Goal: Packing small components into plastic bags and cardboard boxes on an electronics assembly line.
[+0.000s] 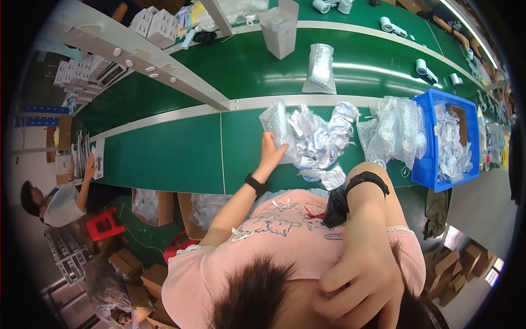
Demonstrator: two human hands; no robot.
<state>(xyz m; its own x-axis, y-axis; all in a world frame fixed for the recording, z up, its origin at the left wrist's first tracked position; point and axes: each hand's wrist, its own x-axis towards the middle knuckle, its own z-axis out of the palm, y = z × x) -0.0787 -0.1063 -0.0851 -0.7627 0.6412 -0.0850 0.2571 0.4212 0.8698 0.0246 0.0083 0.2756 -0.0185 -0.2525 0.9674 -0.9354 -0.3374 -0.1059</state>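
Observation:
My left hand (272, 152) is closed around the lower edge of a bubble-wrap pouch (276, 123), raised over the green bench. Just right of it lies a loose pile of small clear plastic bags (318, 137) with white and light-blue contents I cannot make out. My right hand (361, 285) is drawn back close to my upper chest, fingers loosely bent and apart, with nothing visible in them. Some fingertips are hidden near the lower edge. Black bands circle both wrists, and a black object (334, 209) hangs by the right forearm.
Bubble-wrap pouches (397, 129) lie beside a blue crate (476, 137) of bagged parts. Beyond the metal rail are another pouch (319, 68), a white box (279, 27) and white handheld devices (424, 71). A metal post (159, 71) slants across the left. A co-worker (63, 205) sits far left.

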